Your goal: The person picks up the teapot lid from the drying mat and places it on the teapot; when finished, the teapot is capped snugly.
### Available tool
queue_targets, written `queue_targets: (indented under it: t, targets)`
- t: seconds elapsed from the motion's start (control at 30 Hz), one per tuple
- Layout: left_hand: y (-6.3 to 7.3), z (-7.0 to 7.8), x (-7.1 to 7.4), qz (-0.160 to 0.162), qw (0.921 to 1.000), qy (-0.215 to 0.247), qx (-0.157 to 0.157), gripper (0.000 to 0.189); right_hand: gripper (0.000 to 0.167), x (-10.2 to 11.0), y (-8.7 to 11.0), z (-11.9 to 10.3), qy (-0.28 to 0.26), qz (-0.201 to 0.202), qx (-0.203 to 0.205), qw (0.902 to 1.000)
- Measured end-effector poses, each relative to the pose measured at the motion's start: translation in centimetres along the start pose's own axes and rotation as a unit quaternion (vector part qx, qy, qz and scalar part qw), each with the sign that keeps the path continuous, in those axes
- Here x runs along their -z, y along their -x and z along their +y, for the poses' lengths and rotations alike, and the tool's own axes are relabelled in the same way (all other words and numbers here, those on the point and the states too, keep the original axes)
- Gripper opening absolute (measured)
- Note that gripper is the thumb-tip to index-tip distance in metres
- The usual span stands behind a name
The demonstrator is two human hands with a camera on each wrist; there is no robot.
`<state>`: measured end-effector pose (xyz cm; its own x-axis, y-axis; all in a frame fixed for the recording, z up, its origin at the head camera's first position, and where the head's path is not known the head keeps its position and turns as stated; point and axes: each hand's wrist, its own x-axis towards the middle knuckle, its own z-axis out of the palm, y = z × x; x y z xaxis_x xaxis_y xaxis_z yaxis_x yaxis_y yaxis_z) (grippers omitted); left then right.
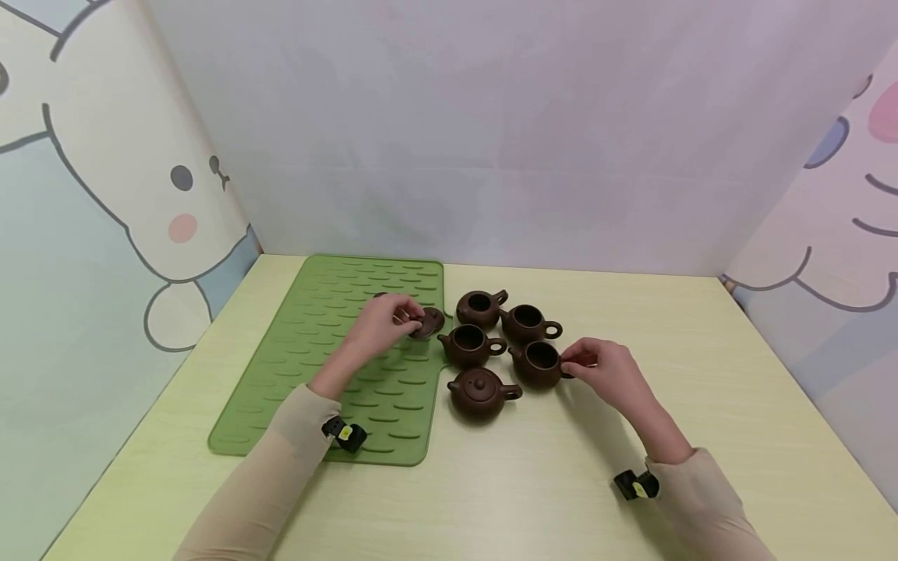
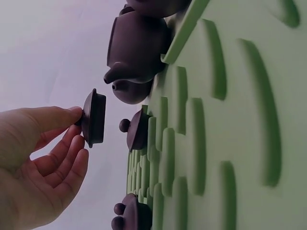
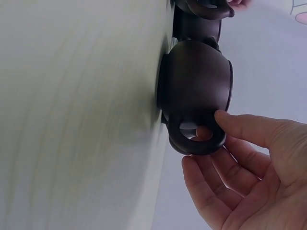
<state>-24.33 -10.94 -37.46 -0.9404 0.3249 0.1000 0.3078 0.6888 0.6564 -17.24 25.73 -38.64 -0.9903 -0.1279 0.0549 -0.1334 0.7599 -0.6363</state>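
My left hand (image 1: 384,318) pinches a dark brown teapot lid (image 2: 96,120) by its knob, holding it above the green mat. In the left wrist view another lid (image 2: 137,130) rests on the mat, with more lids (image 2: 130,214) lower in that view. With thumb and fingers, my right hand (image 1: 609,369) grips the handle (image 3: 197,149) of a small brown teapot (image 1: 539,366) whose top is uncovered. Its base appears to touch the table. Beside it sits a teapot (image 1: 479,396) with its lid on.
The green ridged mat (image 1: 379,417) covers the left part of the pale table (image 1: 533,483). Uncovered teapots stand close together: one at the back (image 1: 479,318), one at its right (image 1: 525,333), one nearer (image 1: 463,354). A pale wall (image 1: 484,210) rises behind.
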Motion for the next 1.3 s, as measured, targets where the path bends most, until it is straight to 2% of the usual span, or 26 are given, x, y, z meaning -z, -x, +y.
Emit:
queue_targets:
  t: [0.5, 0.83, 1.3]
  targets:
    - [0.1, 1.9, 0.2, 0.003, 0.9998, 0.008, -0.021, 0.015, 0.01, -0.1, 0.0, 0.0, 0.002, 0.001, 0.0, 1.0]
    - [0.0, 3.2, 0.1, -0.006, 0.999, 0.012, -0.042, 0.013, 0.008, -0.2, 0.0, 0.0, 0.0, 0.0, -0.004, 1.0]
    - [-0.4, 4.5, -0.9, -0.015, 0.9984, -0.004, -0.054, 0.015, 0.008, -0.3, 0.0, 0.1, 0.002, 0.004, -0.003, 1.0]
